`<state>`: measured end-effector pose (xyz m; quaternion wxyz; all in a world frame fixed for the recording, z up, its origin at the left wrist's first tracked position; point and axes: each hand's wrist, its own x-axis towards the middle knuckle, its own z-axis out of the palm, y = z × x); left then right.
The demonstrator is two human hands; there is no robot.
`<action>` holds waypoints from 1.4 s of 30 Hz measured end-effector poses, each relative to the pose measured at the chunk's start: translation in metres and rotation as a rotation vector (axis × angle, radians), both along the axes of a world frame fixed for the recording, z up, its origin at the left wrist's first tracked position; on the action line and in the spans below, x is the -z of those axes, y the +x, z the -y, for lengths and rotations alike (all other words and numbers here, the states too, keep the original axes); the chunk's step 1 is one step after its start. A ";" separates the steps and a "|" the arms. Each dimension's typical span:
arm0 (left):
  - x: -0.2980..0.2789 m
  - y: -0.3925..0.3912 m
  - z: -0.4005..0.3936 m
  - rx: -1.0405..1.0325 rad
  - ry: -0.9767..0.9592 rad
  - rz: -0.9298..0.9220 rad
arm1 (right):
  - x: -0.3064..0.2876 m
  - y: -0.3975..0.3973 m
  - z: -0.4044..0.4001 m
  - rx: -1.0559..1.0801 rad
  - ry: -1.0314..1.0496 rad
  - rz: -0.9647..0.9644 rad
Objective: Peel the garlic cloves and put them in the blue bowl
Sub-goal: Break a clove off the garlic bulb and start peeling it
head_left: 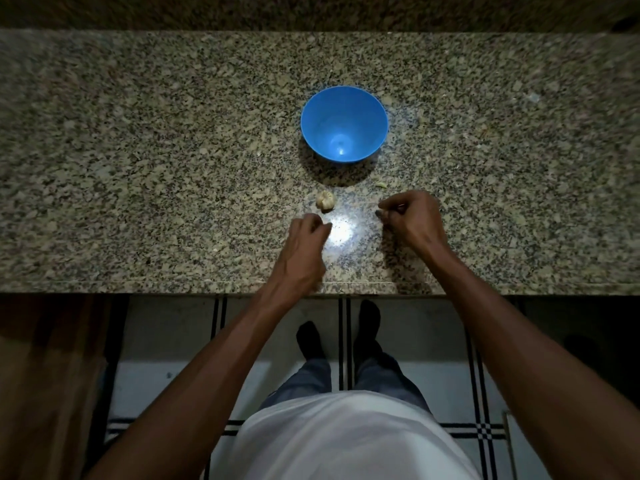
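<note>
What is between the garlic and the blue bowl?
Nothing: in the head view only bare counter, darkened by the bowl's shadow, lies between the garlic and the blue bowl.

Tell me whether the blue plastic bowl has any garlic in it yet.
Empty. The round blue plastic bowl stands upright on the speckled granite counter, and its bare blue bottom shows only a light glint.

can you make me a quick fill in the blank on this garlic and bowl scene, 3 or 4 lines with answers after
1. The bowl on the counter is coloured ____.
2. Inside, the bowl holds ____ garlic cloves.
3. The garlic bulb lies between the bowl and the person's ____ hand.
4. The worktop is made of speckled ____.

Missing words: blue; no; left; granite
</note>
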<state>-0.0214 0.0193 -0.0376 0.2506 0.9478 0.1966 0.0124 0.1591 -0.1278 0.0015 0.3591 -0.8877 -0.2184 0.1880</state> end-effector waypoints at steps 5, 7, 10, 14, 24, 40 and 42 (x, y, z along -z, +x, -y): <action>0.000 -0.007 0.010 -0.034 -0.165 0.090 | 0.005 -0.001 0.015 -0.011 -0.007 0.028; -0.005 -0.017 0.000 -0.253 -0.125 0.104 | 0.005 -0.005 0.023 0.014 -0.003 0.035; -0.008 -0.026 0.000 -0.418 -0.032 0.007 | 0.008 -0.011 0.034 0.041 -0.051 0.109; -0.005 -0.013 0.036 -0.285 -0.180 -0.005 | 0.016 -0.043 0.024 -0.096 -0.069 0.159; -0.011 -0.007 0.010 -0.377 -0.147 0.068 | 0.001 -0.023 0.027 0.055 0.049 -0.005; -0.006 0.016 0.019 0.225 -0.187 0.022 | 0.016 -0.037 0.034 -0.163 -0.072 0.069; -0.006 0.014 0.017 0.251 -0.165 0.022 | 0.017 -0.036 0.036 -0.115 -0.047 0.059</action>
